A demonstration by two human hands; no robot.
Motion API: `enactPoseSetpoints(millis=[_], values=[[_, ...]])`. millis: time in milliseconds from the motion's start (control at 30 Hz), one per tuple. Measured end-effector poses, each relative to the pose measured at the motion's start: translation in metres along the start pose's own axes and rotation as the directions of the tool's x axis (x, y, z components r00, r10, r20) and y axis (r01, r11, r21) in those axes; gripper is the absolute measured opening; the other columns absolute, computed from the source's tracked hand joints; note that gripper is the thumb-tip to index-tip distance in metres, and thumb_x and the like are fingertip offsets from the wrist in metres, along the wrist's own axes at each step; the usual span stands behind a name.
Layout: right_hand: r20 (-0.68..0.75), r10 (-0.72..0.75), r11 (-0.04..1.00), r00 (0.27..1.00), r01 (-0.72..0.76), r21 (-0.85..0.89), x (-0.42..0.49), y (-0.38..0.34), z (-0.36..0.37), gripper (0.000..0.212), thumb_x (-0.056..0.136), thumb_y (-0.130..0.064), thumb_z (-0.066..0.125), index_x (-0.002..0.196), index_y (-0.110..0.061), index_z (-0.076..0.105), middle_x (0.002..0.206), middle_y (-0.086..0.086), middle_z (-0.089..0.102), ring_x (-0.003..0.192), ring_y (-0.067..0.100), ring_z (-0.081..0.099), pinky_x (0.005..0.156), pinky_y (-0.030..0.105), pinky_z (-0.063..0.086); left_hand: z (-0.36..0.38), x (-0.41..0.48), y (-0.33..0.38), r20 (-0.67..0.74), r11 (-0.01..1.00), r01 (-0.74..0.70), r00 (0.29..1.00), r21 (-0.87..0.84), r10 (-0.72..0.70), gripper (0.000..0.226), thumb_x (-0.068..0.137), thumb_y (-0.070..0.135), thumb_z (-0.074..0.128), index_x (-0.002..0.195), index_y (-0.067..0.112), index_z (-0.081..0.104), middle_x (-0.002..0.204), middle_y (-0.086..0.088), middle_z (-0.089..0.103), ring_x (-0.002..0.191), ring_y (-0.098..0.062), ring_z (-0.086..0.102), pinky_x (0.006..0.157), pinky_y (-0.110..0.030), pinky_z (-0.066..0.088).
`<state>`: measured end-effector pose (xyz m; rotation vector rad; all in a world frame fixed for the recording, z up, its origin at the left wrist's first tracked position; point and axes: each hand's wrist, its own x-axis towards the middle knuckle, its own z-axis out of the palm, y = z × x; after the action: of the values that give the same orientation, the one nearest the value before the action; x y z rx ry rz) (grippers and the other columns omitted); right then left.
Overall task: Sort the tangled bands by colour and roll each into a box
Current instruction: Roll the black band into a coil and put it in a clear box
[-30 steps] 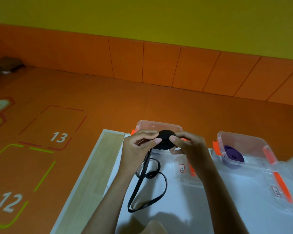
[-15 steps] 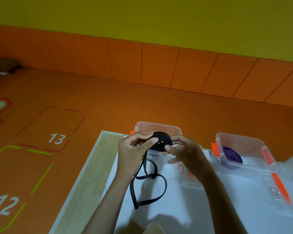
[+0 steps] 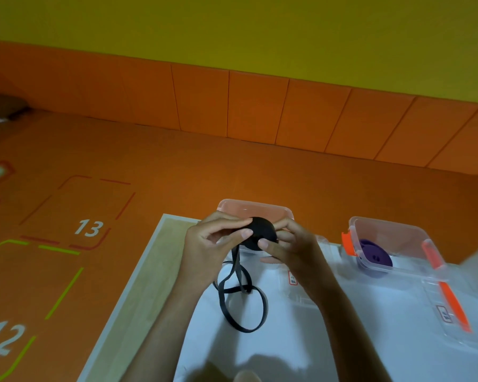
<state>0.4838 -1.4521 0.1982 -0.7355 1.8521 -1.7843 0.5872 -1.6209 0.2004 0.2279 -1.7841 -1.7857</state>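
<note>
Here the black band (image 3: pixel 261 233) is mostly wound into a flat round roll, held off the table between the two hands, which are close together. The left hand (image 3: pixel 207 245) pinches the roll's left side, with the thumb tip at its lower edge and the index finger curled over the top. The right hand (image 3: pixel 294 248) pinches the right side, with the thumb below and the fingers behind. The roll sits in front of the near wall of the left box (image 3: pixel 255 206), a clear tub with no lid on; whether roll and tub touch cannot be told.

From the bottom of the roll the loose end (image 3: pixel 236 271) hangs down past the left thumb. It lies on the white table (image 3: pixel 342 351) in a few crossing loops between the two forearms.

A clear lid (image 3: pixel 301 299) with a small red-edged label lies flat under the right wrist. Further right stands the right box (image 3: pixel 398 230), also clear and open, with an orange clip (image 3: pixel 347 244) on its left end. A purple band (image 3: pixel 375 253) sits rolled up inside it. In front of that box lies a second lid (image 3: pixel 431 299) with an orange strip along it.

A wooden strip (image 3: pixel 138 285) edges the table's left side. Beyond it, the orange floor (image 3: pixel 177 166) is marked with the numbers 13 and 12, and above the orange panels the wall (image 3: pixel 232 28) is yellow.
</note>
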Motion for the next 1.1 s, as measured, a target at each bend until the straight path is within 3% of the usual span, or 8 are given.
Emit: enactPoseSetpoints(millis=[67,200,400,533,633,833,1000,1100], values=[[0.037,0.032,0.995,0.999,-0.028,-0.096,0.001,-0.003,-0.001,0.022,0.09,-0.022,0.083,0.096,-0.037,0.069,0.103,-0.001,0.081,0.091,0.021,0.08,0.065,0.032,0.065,0.0,-0.002,-0.002,-0.059,0.999,0.021,0.998,0.04,-0.019,0.025,0.078,0.01,0.09,0.099,0.023,0.083,0.096,0.004,0.081,0.091,-0.013,0.076,0.082,-0.021,0.058],[-0.016,0.057,0.997,0.998,-0.056,0.049,0.0,-0.01,0.001,0.022,0.093,-0.032,0.073,0.107,-0.016,0.067,0.1,0.009,0.082,0.083,0.033,0.081,0.063,0.032,0.065,0.003,-0.003,-0.006,-0.119,0.998,0.043,0.992,0.035,-0.039,0.019,0.076,0.016,0.093,0.09,0.023,0.083,0.091,0.001,0.082,0.087,-0.019,0.078,0.08,-0.028,0.063],[0.012,-0.009,0.974,1.0,0.006,0.225,0.004,-0.022,0.003,0.024,0.096,-0.032,0.076,0.107,-0.014,0.066,0.113,0.021,0.077,0.098,0.041,0.078,0.078,0.042,0.066,-0.008,0.01,0.007,0.069,0.998,0.0,0.998,-0.056,0.003,0.032,0.082,0.013,0.084,0.113,0.019,0.083,0.113,0.002,0.079,0.11,-0.015,0.074,0.092,-0.021,0.056],[0.025,0.011,0.998,1.0,-0.012,0.062,0.008,-0.029,0.0,0.016,0.093,-0.032,0.073,0.104,-0.021,0.076,0.111,-0.001,0.079,0.099,0.025,0.078,0.068,0.034,0.065,-0.006,0.013,0.015,-0.019,0.993,-0.035,0.999,-0.115,0.033,0.034,0.081,0.007,0.088,0.107,0.028,0.083,0.108,0.001,0.081,0.1,-0.015,0.077,0.084,-0.019,0.059],[0.049,-0.007,0.998,0.999,0.005,0.056,0.008,-0.032,-0.002,0.024,0.086,-0.034,0.078,0.108,-0.027,0.076,0.111,0.005,0.078,0.088,0.029,0.079,0.065,0.03,0.064,-0.001,0.016,0.017,-0.03,0.994,-0.044,0.999,-0.099,0.041,0.028,0.081,0.008,0.089,0.101,0.028,0.084,0.106,0.0,0.082,0.1,-0.016,0.078,0.083,-0.019,0.059],[0.03,0.042,0.989,0.999,-0.046,0.138,0.01,-0.029,0.005,0.024,0.088,-0.045,0.073,0.102,-0.026,0.071,0.104,0.014,0.08,0.086,0.04,0.08,0.069,0.037,0.066,-0.011,0.028,0.011,0.184,0.993,-0.092,0.98,0.073,0.077,0.024,0.087,0.012,0.085,0.107,0.025,0.085,0.118,0.005,0.078,0.119,-0.019,0.07,0.096,-0.029,0.058],[-0.033,0.024,0.977,0.999,-0.017,0.211,0.009,-0.026,0.007,0.027,0.095,-0.046,0.073,0.103,-0.02,0.071,0.11,0.023,0.076,0.086,0.045,0.079,0.068,0.04,0.066,-0.02,0.032,0.014,0.347,0.996,-0.008,0.938,0.09,-0.024,0.038,0.095,0.018,0.078,0.125,0.041,0.076,0.117,0.018,0.074,0.117,-0.002,0.066,0.093,-0.013,0.051],[-0.031,-0.012,0.988,0.999,0.016,0.156,0.008,-0.025,0.004,0.027,0.097,-0.049,0.069,0.105,-0.023,0.073,0.114,0.013,0.077,0.092,0.038,0.08,0.062,0.039,0.065,-0.019,0.031,0.015,0.324,0.997,-0.027,0.946,0.067,0.004,0.04,0.094,0.017,0.078,0.126,0.041,0.076,0.116,0.018,0.075,0.113,-0.003,0.067,0.092,-0.014,0.052]])
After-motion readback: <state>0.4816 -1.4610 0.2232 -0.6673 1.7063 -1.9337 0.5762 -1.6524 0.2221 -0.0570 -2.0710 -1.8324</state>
